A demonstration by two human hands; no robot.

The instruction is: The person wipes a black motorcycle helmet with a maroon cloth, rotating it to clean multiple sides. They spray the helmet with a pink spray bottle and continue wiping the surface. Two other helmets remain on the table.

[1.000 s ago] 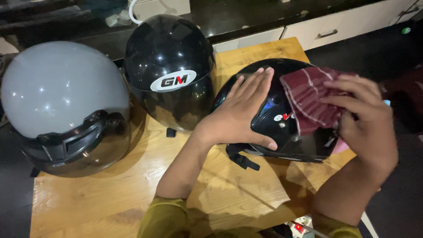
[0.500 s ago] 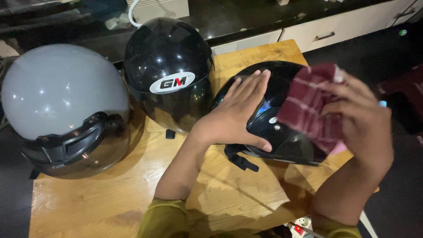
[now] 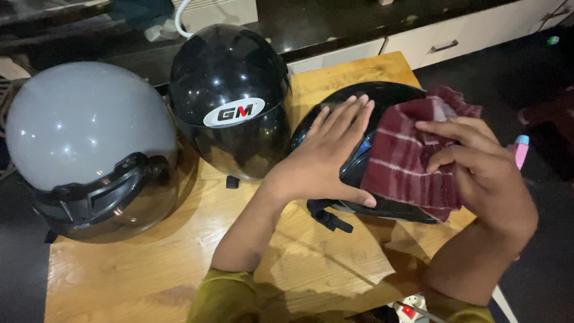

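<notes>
**Flat palm, bunched cloth on black helmet**

Spread flat, the left hand (image 3: pixel 326 158) pressed the black helmet (image 3: pixel 382 96) lying on the wooden table (image 3: pixel 149 263). Just right of it, the right hand (image 3: pixel 484 173) clutched a maroon striped cloth (image 3: pixel 406 164) against the shell. Left of both stood a glossy black helmet (image 3: pixel 227 96) and a grey helmet (image 3: pixel 84 143).

A white oval label (image 3: pixel 232 112) with dark-and-red lettering (glossy) fronts the middle black helmet (image 3: pixel 230 90).
</notes>
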